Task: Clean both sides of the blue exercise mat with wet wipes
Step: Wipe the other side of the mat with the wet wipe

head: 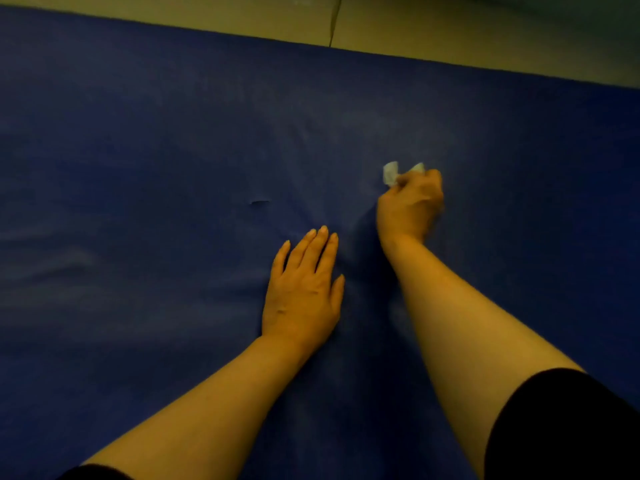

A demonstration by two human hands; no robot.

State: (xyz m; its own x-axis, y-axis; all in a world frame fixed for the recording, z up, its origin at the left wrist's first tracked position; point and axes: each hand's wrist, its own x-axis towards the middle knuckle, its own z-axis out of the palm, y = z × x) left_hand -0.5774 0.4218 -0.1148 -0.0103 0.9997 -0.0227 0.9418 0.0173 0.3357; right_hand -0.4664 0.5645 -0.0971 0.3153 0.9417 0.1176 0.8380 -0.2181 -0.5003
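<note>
Spanning left-right, blue mat (138, 133) under wipe-clutching right hand (412, 206)

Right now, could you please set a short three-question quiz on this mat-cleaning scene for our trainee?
1. Which hand grips the wet wipe?
2. True or false: the left hand lies flat, fingers straight, on the blue mat.
3. The small tear lies on which side of the left hand: A thumb side, B little-finger side?

Key: 1 the right hand; 2 true; 3 B.
</note>
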